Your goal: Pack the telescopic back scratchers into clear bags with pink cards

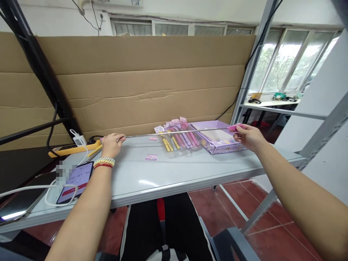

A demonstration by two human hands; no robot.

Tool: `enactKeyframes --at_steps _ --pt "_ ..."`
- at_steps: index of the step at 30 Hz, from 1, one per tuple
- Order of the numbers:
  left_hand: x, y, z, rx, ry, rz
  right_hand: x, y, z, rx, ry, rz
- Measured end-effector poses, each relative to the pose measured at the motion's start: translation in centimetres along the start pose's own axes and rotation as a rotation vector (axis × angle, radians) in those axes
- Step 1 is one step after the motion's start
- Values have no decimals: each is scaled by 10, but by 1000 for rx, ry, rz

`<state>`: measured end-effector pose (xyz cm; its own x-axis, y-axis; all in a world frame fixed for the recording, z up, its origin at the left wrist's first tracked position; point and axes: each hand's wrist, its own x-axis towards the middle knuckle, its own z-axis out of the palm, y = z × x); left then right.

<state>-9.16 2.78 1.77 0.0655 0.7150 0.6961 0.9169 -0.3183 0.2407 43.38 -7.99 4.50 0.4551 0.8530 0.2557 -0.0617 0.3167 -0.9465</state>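
Observation:
A thin metallic rod (174, 132) stretches almost level above the table, between both hands. My left hand (112, 144) is closed around its left end. At the other end, my right hand (247, 136) pinches a pink piece (236, 127) joined to the rod. Behind the rod lie several plastic-wrapped items with yellow, pink and purple handles (183, 137). The purple open box (217, 139) stands next to them, near my right hand. Two small pink labels lie on the table, one (151, 157) nearer the front and one (153, 139) farther back.
On the left of the white table (163, 177) are a phone (77, 181) with a white cable, a dark device (24, 199) and a yellow tool (74, 149). A cardboard panel (146, 83) stands behind. Metal posts rise at both sides.

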Motion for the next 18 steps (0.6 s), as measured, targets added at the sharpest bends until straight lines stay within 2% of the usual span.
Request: enactKeyframes --at_steps 4,8,12,18 --pt "0 4 4 -25 -41 -4 5 -6 13 79 64 140" --pt "1 13 3 -98 -36 27 10 -13 15 -54 160 361" --pt "0 17 1 -185 -15 -5 11 -20 14 -63 182 326" --pt "-2 17 5 -220 7 -129 4 -21 12 -33 110 278"
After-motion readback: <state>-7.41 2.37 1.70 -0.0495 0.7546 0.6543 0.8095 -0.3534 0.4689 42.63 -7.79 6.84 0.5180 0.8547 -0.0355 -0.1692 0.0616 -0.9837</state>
